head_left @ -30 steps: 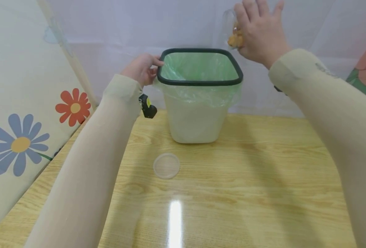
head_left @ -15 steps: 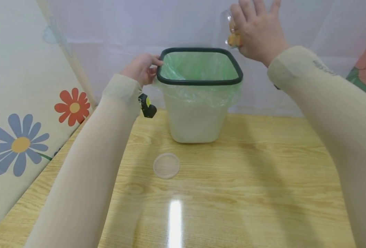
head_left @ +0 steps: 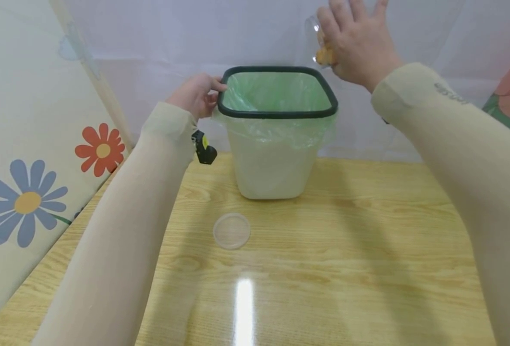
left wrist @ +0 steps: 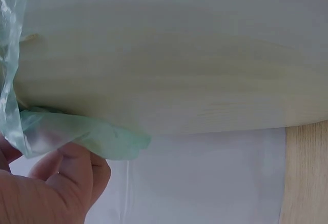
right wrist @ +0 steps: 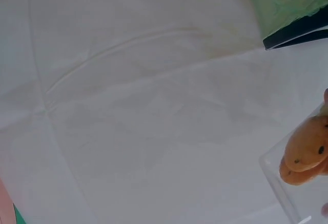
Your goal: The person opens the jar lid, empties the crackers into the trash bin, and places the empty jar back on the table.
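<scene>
Your right hand (head_left: pixel 360 45) has its fingers gripping the clear container (head_left: pixel 311 31), orange pieces (head_left: pixel 325 56) inside, near the waste bin's (head_left: pixel 272 173) back-right corner; your left hand (head_left: pixel 196 96) pinches the rim (head_left: pixel 276 115). Tipping there could spill pieces outside; tugging could loosen the liner (head_left: pixel 281 134).

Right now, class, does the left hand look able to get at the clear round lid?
Probably yes: nothing covers the lid, though the left hand would first have to let go of the bin's rim.
</scene>
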{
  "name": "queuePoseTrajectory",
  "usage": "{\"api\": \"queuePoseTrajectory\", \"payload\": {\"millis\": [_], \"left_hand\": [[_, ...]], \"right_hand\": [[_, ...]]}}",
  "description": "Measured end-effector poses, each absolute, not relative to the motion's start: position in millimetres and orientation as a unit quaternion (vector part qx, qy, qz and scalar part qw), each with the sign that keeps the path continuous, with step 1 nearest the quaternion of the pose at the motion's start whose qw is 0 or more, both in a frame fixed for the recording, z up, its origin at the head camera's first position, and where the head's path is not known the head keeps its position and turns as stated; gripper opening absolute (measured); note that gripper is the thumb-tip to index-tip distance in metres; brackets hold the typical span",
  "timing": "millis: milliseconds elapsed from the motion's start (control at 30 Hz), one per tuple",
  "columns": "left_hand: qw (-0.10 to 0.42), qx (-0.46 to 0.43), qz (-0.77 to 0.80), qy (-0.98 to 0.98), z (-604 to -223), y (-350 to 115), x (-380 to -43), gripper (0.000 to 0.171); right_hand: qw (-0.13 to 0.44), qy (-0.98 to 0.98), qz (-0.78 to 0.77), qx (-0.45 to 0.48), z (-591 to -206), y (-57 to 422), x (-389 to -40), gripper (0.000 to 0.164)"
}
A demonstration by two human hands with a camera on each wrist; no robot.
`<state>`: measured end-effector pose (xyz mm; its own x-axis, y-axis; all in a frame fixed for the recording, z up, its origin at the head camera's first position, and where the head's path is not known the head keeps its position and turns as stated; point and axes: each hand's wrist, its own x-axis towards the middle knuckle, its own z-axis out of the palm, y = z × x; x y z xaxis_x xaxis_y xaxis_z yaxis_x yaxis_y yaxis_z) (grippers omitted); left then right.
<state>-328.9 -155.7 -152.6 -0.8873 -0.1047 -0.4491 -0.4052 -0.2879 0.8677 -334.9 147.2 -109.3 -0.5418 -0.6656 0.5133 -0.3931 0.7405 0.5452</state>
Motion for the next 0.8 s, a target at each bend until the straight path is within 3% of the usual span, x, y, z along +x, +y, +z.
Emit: {"api": "queuePoseTrajectory", "payload": {"millis": [800], "left_hand": [[0.097,-0.221,0.773,0.587,-151.4,-154.7,-330.0,0.048]], "right_hand": [[0.385,-0.835,-0.209,0.331,-108.5,144.0,-336.8,0.063]]}}
